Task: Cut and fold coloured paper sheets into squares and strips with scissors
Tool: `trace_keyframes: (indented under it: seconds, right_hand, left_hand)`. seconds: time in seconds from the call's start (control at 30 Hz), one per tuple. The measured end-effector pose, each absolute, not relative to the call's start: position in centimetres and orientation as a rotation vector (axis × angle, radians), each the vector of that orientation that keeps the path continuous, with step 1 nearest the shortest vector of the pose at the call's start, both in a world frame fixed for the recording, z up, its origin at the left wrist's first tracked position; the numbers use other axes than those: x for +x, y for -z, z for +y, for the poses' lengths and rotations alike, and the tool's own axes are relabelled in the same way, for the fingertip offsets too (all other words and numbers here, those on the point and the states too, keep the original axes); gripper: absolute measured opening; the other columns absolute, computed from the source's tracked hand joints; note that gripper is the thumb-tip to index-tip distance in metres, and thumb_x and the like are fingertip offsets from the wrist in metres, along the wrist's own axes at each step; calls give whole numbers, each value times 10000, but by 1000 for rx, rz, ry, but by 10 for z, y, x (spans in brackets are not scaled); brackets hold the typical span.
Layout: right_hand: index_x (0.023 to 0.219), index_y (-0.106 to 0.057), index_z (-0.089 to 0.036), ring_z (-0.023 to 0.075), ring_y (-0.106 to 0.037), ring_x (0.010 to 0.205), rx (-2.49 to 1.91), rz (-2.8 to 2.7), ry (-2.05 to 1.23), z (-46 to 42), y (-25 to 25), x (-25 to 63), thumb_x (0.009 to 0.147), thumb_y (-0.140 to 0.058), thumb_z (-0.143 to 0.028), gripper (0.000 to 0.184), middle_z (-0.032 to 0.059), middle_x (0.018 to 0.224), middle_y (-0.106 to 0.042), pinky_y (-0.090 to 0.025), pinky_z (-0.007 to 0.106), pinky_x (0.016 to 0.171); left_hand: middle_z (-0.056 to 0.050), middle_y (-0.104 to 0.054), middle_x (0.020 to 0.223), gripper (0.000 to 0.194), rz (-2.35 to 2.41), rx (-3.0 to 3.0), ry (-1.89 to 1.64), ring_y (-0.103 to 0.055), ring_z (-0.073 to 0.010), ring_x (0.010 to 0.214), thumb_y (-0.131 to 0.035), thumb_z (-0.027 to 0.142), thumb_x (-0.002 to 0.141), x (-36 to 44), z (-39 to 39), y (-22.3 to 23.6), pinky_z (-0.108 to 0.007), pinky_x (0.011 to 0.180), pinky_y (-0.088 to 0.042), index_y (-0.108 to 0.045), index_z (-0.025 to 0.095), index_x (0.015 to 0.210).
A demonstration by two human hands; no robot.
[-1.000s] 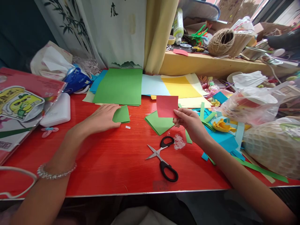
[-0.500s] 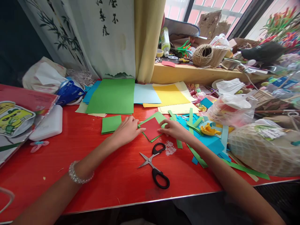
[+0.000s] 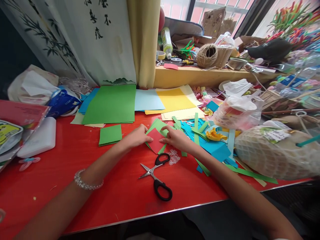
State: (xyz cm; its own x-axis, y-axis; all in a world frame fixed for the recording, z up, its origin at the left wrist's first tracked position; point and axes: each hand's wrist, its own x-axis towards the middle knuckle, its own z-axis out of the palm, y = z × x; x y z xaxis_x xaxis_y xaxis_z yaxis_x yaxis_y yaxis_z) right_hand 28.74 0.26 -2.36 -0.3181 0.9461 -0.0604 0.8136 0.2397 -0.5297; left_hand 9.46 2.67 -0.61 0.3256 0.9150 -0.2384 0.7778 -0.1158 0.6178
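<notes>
Red square [image 3: 155, 140] on green sheets [image 3: 158, 122], between both hands.
Left hand [image 3: 137, 136] and right hand [image 3: 175, 136] touch its sides; whether they pinch, I cannot tell. Scissors [image 3: 150, 172] lie toward the table's [image 3: 115, 195] near edge, room on either side; scraps [image 3: 216, 150] crowd the right.

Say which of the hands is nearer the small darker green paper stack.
Left. The left hand is just to the right of the small darker green stack; the right hand is farther right, across the red square.
</notes>
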Motion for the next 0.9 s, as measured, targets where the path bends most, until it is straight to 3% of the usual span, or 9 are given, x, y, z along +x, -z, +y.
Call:
trace_keyframes:
  seconds: [0.13, 0.23, 0.3, 0.37, 0.43, 0.5, 0.63, 0.8, 0.9]
  right_hand:
    - [1269, -366, -186, 211, -533, 642, -1683, -2098, -608, 2, 18, 291, 802, -575, -445, 573, 41, 694, -577, -325, 290, 529]
    - [1334, -298, -166, 274, -556, 840, -1609, -1879, -352, 7, 10, 298, 736, -669, -430, 751, 138, 967, -587, -413, 357, 671]
    - [1350, -276, -178, 288, -528, 984, -1456, -1799, -380, 11, 10, 302, 708, -705, -400, 804, 163, 1146, -526, -430, 381, 800]
    - [1313, -339, -216, 264, -516, 1055, -1283, -1764, -624, 15, 14, 302, 754, -658, -389, 667, 129, 1204, -518, -439, 375, 868]
    - [1212, -457, -244, 229, -521, 1083, -1121, -1732, -880, 18, 22, 301, 836, -550, -365, 406, 76, 1186, -558, -440, 371, 908]
    - [1117, -535, -250, 204, -524, 1097, -995, -1704, -1032, 20, 31, 298, 879, -474, -326, 257, 41, 1165, -587, -421, 377, 955]
    - [1061, -568, -247, 191, -542, 1086, -937, -1666, -1173, 20, 38, 293, 862, -489, -267, 215, 26, 1167, -600, -391, 395, 1003]
    - [1137, -500, -246, 185, -553, 1078, -964, -1568, -1194, 15, 31, 290, 832, -542, -255, 308, 44, 1183, -592, -445, 365, 953]
    - [1086, -541, -228, 193, -548, 1085, -954, -1581, -1175, 14, 30, 289, 829, -549, -268, 260, 49, 1142, -609, -447, 367, 952]
  left_hand:
    - [-50, -664, 941, 347, 1413, 1974, -360, -613, -199, 757, -536, 273, 739, 93, 19, -7, -290, 613, -434, -518, 196, 1077]
    - [-36, -671, 972, 330, 1429, 2150, -548, -603, -210, 842, -501, 252, 789, 81, 18, -25, -311, 712, -431, -559, 216, 1111]
    - [-30, -676, 982, 309, 1427, 2257, -637, -600, -212, 864, -489, 260, 815, 72, 18, -33, -321, 746, -430, -586, 225, 1106]
    - [-22, -667, 1047, 298, 1336, 2308, -719, -593, -206, 920, -478, 258, 835, 66, 16, -33, -320, 796, -429, -596, 234, 1108]
    - [-10, -623, 1158, 321, 1261, 2273, -819, -564, -203, 1011, -485, 258, 842, 65, 14, -24, -322, 864, -417, -571, 251, 1151]
    - [-8, -552, 1259, 415, 1304, 2111, -929, -550, -208, 1032, -530, 282, 822, 66, 12, -10, -335, 880, -427, -496, 276, 1236]
    - [-38, -511, 1274, 657, 1256, 1674, -1043, -587, -191, 945, -606, 311, 766, 72, 11, 17, -327, 801, -502, -305, 284, 1350]
    - [-31, -570, 1180, 514, 1047, 1535, -1057, -550, -196, 1070, -547, 287, 806, 73, 11, 22, -333, 882, -491, -347, 274, 1279]
    - [-32, -576, 1172, 464, 1046, 1517, -1039, -555, -202, 1061, -562, 283, 799, 71, 12, 19, -332, 882, -491, -400, 270, 1233]
